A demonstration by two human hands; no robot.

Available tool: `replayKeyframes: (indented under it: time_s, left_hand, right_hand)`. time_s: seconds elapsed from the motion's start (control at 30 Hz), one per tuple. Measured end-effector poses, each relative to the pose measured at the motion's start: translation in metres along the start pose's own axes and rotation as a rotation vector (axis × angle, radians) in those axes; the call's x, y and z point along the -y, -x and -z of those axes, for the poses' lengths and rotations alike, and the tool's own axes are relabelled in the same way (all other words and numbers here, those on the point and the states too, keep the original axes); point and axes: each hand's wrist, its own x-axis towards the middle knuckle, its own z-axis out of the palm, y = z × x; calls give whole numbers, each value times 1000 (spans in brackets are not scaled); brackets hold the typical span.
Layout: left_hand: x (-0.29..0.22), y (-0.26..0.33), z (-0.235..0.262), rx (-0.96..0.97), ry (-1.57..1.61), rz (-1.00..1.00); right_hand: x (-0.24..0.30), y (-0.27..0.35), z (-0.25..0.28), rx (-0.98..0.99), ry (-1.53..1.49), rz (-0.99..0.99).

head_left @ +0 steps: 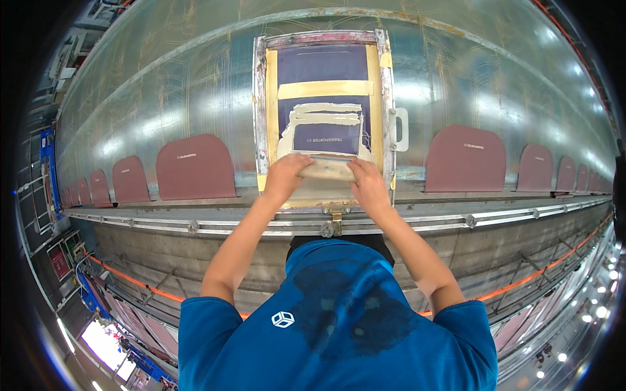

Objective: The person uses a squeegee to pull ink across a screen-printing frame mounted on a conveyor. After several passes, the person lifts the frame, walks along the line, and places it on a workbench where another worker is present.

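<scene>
Both hands, left hand (285,173) and right hand (368,184), clench the squeegee (326,168) at the near end of the printing screen (324,72), which lies on the long glass table (163,98). White ink (324,115) is smeared across the screen's middle, so this pull looks nearly finished. Maroon fabric pieces (195,167) lie in a row left and right, with printing apparently left to do there.

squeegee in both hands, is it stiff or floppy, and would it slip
The squeegee probably handles as a stiff bar: the left hand and right hand grip its ends and it stays straight between them. It may be slippery, since pale ink is smeared across the screen. It looks light for its size.
</scene>
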Motion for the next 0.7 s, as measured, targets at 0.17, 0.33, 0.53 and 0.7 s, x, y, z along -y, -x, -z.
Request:
replayKeyframes:
  time_s: [0.17, 0.33, 0.53, 0.7]
  left_hand:
    - [12, -103, -36, 26, 136, 86]
    - [-74, -49, -39, 11, 10, 59]
    - [-330, 270, 119, -25, 12, 22]
    - [-400, 448, 113, -61, 59, 8]
  right_hand:
    - [-87, -71, 1, -148, -20, 52]
    - [-73, 20, 41, -137, -26, 38]
    - [188, 335, 214, 22, -75, -18]
    - [190, 459, 237, -267, -375, -217]
